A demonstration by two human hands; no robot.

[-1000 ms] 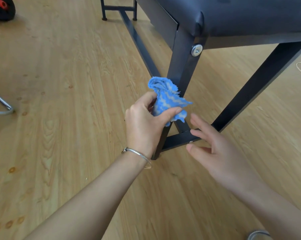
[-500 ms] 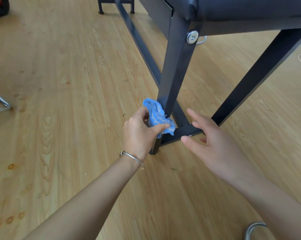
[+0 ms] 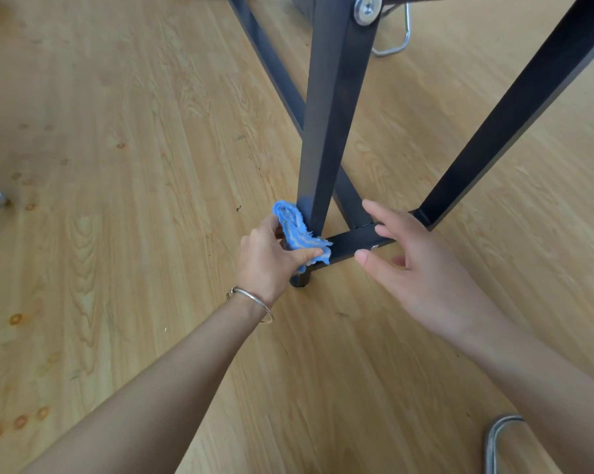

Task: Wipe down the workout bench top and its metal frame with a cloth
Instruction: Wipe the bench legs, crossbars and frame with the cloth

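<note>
The left hand (image 3: 268, 254) is sitting just below frame centre, thumb & fingers pinching the crumpled blue and grey striped cloth (image 3: 297, 230) & pressing it onto the bottom end of the dark square-tube metal upright leg (image 3: 326, 131). The cloth is bunching at 12 o'clock of that hand and touching the leg's left face, w/ its frayed tail lying over the near end of the dark low metal crossbar (image 3: 347, 242). At 6 o'clock of the cloth, the leg's black rubber foot (image 3: 300, 280) is standing on the light wood-grain plank floor (image 3: 118, 165). A thin silver bangle (image 3: 251, 299) is circling the left wrist.

The right hand (image 3: 415, 268) is hovering at 3 o'clock of the cloth, fingers spread & straight, gripping nothing. Its fingertips are reaching over the crossbar's far half, thumb pointing at the bar's near face. Touching or just clear: can't tell.

The crossbar is running btwn the upright at its 9 o'clock end & the slanted dark metal leg (image 3: 514, 107) at its 3 o'clock end; that leg is rising toward 1 o'clock. A long dark metal floor rail (image 3: 268, 56) is running from behind the upright toward 11 o'clock. A round silver bolt head (image 3: 367, 8) is showing at the 12 o'clock edge, on the upright's top.
</note>
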